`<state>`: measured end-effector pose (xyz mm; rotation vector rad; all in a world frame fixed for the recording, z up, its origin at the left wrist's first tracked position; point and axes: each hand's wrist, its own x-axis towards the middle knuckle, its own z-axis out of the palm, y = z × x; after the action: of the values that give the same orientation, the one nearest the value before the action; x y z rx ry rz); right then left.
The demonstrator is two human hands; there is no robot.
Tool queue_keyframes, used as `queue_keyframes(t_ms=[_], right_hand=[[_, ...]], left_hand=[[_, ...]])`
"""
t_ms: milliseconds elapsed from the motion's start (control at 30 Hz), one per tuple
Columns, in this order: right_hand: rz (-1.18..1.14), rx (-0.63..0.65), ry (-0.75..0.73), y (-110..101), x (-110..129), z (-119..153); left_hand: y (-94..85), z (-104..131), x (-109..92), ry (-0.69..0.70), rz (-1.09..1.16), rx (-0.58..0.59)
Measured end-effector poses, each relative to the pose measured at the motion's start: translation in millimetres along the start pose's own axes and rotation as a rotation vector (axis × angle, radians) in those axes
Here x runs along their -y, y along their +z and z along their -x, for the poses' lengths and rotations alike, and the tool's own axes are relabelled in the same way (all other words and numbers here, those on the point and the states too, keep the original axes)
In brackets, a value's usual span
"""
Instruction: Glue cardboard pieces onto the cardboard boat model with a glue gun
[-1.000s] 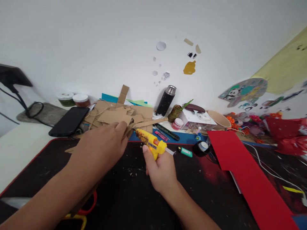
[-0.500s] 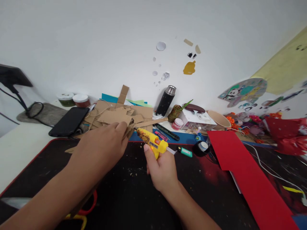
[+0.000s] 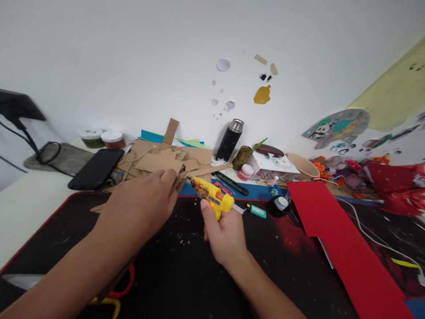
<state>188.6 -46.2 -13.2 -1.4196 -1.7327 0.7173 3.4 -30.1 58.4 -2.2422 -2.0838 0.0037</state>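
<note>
My right hand [image 3: 225,235] is wrapped round a yellow hot glue gun [image 3: 212,196], whose brown-stained nozzle points up and left. A clear glue stick [image 3: 237,208] juts from its back end. Just left of the nozzle, my left hand [image 3: 142,201] is closed on a piece of cardboard [image 3: 181,182]; most of that piece is hidden behind the fingers. The nozzle tip is close to the cardboard's edge, and I cannot tell whether they touch. Beyond the left hand lies a pile of cut cardboard scraps [image 3: 159,160].
A black flask [image 3: 228,142], a green-and-black cutter [image 3: 233,183] and a pink-lidded jar [image 3: 245,172] stand or lie behind the glue gun. Red card [image 3: 335,235] stretches along the right. Scissors with red and yellow handles [image 3: 128,283] lie under my left forearm. A phone [image 3: 96,169] is at left.
The glue gun and my right hand have shifted very slightly right, drawing the nozzle a little away from the cardboard. My left hand stays put.
</note>
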Motion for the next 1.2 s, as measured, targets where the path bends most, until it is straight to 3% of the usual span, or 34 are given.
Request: queue_keyframes(t_ms=[1200], right_hand=[[-0.015, 0.013, 0.019, 0.8, -1.1, 0.2]], left_hand=[[-0.9, -0.4, 1.5, 0.003, 0.010, -0.025]])
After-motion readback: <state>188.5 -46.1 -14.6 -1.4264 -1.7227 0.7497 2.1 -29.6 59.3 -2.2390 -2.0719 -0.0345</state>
